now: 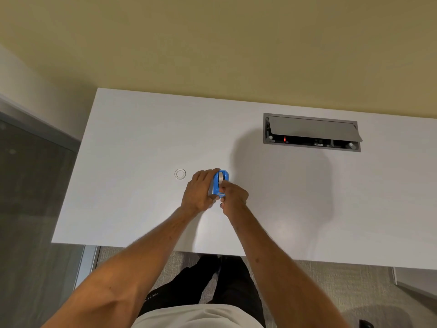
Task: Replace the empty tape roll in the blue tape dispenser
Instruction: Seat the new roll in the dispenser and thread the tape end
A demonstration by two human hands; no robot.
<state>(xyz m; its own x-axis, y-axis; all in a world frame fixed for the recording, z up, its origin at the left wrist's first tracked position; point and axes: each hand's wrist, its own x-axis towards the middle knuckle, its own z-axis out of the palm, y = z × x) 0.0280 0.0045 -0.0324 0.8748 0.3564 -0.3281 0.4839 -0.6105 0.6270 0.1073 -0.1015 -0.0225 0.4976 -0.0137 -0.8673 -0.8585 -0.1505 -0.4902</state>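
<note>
Bare forearms; white shirt; black trousers bearing small white print.

A single view is given, taken from a camera worn on the head and aimed steeply forward and down over the flat white rectangular desk top. The desk is seen from standing height (wide-angle bending shows at the edges), its far edge toward twelve o'clock, the yellow-olive wall beyond, grey carpet at six o'clock. No second view is supplied.
</note>
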